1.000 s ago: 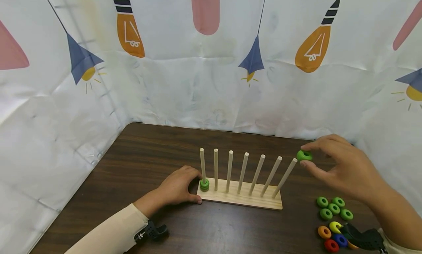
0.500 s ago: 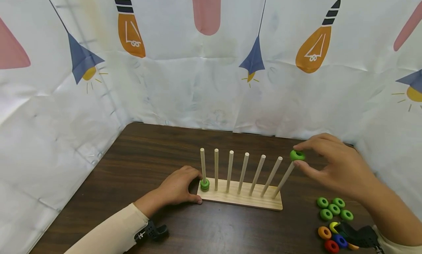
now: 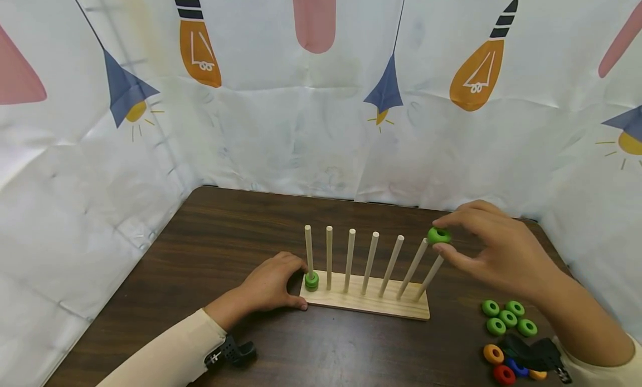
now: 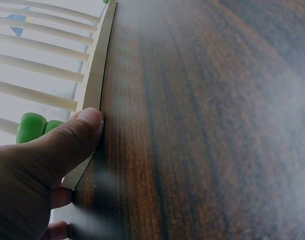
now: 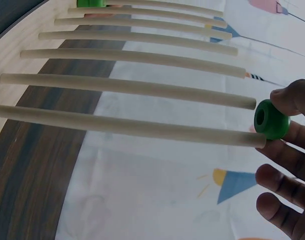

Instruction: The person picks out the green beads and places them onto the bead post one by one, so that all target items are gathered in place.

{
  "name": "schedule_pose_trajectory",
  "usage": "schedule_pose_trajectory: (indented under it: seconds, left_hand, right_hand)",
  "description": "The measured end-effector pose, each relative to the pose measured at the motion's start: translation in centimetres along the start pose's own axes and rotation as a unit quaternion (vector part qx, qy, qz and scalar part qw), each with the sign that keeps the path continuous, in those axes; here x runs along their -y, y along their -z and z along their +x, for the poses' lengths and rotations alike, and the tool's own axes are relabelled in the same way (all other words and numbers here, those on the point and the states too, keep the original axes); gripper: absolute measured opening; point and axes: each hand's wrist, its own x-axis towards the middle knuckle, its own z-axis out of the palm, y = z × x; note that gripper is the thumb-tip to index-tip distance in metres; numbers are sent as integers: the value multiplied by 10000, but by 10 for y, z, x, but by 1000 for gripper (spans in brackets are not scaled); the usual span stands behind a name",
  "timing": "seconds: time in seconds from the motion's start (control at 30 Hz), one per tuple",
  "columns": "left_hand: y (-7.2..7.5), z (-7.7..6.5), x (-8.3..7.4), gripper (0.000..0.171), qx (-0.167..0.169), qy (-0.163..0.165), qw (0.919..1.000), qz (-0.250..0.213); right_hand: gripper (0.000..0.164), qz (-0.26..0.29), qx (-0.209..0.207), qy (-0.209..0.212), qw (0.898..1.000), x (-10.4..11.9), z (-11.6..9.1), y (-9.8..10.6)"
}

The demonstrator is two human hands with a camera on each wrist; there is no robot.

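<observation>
A wooden peg rack [image 3: 366, 302] with a row of several upright pegs stands on the table. My left hand [image 3: 271, 284] grips its left end, the thumb along the front edge and fingers round the back. Green rings [image 4: 32, 128] sit stacked at the foot of the leftmost peg, close to that hand. My right hand [image 3: 496, 245] pinches another green ring [image 3: 439, 235] between thumb and forefinger. In the right wrist view this ring is beside the tips of the two rightmost pegs, its hole facing the rack, with the other fingers apart.
Several loose green rings [image 3: 508, 318] lie on the dark wood table [image 3: 381, 348] at the right. Below them are an orange ring [image 3: 494, 354], a red ring [image 3: 504, 375] and a blue one, partly hidden by the black wrist strap. A printed curtain [image 3: 321, 141] hangs behind the table.
My right hand has moved left with the green ring, from right of the last peg, across its top, to the tip of the neighbouring peg. The left hand and rack have stayed put.
</observation>
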Motion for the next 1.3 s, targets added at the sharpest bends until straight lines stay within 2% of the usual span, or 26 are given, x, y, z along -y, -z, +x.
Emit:
schedule_pose_trajectory:
  seconds: [0.13,0.43,0.63,1.3]
  left_hand:
    - [0,0,0,63,-15,-21,10000,5]
    - [0,0,0,62,-100,-75,9999,-55]
    - [0,0,0,62,-126,-98,9999,-48]
    - [0,0,0,63,-67,-52,10000,-27]
  right_hand:
    - [31,-2,70,-18,10000,3,3,-1]
    - [41,91,132,-49,9999,9,8,-5]
    - [27,255,11,207,9995,10,12,-10]
    - [34,406,143,300,9986,18,27,-22]
